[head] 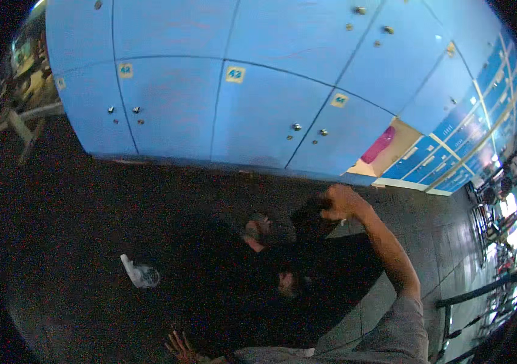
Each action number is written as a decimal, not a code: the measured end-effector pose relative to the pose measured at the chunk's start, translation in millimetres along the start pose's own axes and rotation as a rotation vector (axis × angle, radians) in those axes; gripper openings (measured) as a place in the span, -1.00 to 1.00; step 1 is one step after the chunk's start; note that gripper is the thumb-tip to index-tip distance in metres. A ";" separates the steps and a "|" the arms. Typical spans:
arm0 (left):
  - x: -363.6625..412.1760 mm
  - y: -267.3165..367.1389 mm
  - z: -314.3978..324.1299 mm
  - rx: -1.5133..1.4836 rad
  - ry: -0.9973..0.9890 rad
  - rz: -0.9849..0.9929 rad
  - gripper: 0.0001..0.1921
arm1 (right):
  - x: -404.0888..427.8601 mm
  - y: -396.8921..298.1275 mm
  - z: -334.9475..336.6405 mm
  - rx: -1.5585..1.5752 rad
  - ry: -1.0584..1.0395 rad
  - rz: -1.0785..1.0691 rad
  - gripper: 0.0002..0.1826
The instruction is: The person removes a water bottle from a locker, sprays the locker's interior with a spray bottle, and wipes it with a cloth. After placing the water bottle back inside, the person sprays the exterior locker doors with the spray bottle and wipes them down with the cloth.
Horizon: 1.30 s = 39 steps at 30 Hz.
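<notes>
My right hand (342,202), with the arm stretched forward, is closed around a dark object (311,214) near the foot of the lockers; it may be a shoe or cloth, too dark to tell. Skin of what look like my feet (256,230) shows below it, with dark-clothed legs around. Low in the view, my left hand (181,348) has its fingers spread beside my body and holds nothing visible. A small white, partly see-through object (140,273) lies on the dark floor ahead of that hand.
Blue lockers (172,100) with number tags and small knobs stand across the front. A pink shape (379,145) shows on a pale panel beside them. More blue lockers (431,159) continue at the right. A dark metal frame (481,291) stands at the right, with gym-like equipment beyond.
</notes>
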<state>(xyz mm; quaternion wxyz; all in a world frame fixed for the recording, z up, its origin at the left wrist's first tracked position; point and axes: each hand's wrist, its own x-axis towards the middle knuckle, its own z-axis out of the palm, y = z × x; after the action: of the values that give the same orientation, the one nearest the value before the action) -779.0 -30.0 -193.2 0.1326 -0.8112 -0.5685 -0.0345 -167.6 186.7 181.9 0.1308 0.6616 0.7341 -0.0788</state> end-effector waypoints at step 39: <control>251.6 79.5 -159.3 -1.726 -0.739 -0.076 -0.14 | 113.2 -70.7 138.5 1.855 0.388 0.164 -0.34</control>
<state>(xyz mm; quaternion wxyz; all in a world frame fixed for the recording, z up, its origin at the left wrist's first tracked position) -601.4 133.9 -1.8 -0.7050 -0.5692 -0.3786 -0.1886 -235.7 246.3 12.3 -0.5657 0.5526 0.3390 -0.5096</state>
